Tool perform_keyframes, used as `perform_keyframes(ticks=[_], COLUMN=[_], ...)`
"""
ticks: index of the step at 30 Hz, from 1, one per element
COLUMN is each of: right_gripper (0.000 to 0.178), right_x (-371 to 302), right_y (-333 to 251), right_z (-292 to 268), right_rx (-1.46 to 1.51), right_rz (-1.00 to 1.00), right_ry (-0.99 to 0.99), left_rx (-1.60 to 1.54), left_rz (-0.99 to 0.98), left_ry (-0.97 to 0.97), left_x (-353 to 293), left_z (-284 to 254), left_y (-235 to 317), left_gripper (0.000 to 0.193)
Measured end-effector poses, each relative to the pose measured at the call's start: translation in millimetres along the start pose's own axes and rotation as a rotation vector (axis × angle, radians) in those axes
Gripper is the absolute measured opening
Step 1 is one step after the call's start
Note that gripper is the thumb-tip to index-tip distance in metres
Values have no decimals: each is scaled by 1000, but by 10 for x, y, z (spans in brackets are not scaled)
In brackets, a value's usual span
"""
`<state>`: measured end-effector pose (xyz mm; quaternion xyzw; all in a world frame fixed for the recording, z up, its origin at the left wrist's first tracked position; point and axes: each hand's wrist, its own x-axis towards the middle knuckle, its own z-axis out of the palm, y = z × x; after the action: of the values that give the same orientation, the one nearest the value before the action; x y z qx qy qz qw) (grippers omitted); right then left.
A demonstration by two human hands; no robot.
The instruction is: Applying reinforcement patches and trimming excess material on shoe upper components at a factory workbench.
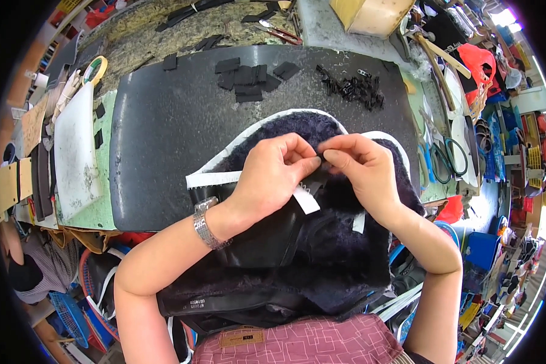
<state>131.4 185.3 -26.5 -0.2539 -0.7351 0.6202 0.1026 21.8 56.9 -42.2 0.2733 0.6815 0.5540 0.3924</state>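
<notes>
A black leather boot upper with dark fur lining (pixel 297 126) and white edging lies over the near edge of the dark mat (pixel 182 130) and down across my lap. My left hand (pixel 270 173) is closed above it, thumb and forefinger pinched together. Opposite, my right hand (pixel 367 173) also pinches, its fingertips slightly blurred and almost meeting the left ones. Something small and dark sits at the fingertips, too hidden to name. Under my left hand a white strip (pixel 307 200) sticks out; another white tab (pixel 359 222) shows below my right wrist.
Black zip sliders (pixel 357 88) lie heaped on the mat's far right, with black fabric pieces (pixel 242 79) at the far middle. Scissors (pixel 446 159) rest on the right; red-handled snips (pixel 280 31) lie beyond the mat. A white board (pixel 77 151) and tape roll (pixel 95 70) stand left.
</notes>
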Motion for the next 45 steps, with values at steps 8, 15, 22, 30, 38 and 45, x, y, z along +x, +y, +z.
perform_keyframes(ticks=[8,15,22,30,38,45], right_gripper=[16,10,28,22,25,16], right_x=[97,10,-44,-453,-367,-328], right_y=[-18,-29,-98,-132,-94,-169], right_z=[-23,24,-102,-470,-302,-124], right_rx=[166,-109,-617,-861,-1021,-549], right_rz=[58,-72,-982,-903,-1006,-643], right_ry=[-27,-24,-103,-463,-291,-153], left_rx=[-88,-167,-330,-306,-268,-221], left_rz=[-25,-27,-74,-104,-48,105], left_ry=[-63,-62,-214,-201,-148,-81], left_x=[31,24,55,38,33,-29], left_z=[-18,-31,-100,-84,-62,-42], left_y=[-29,-40,11,76,34,11], left_gripper=[12,12,17,15,12,11])
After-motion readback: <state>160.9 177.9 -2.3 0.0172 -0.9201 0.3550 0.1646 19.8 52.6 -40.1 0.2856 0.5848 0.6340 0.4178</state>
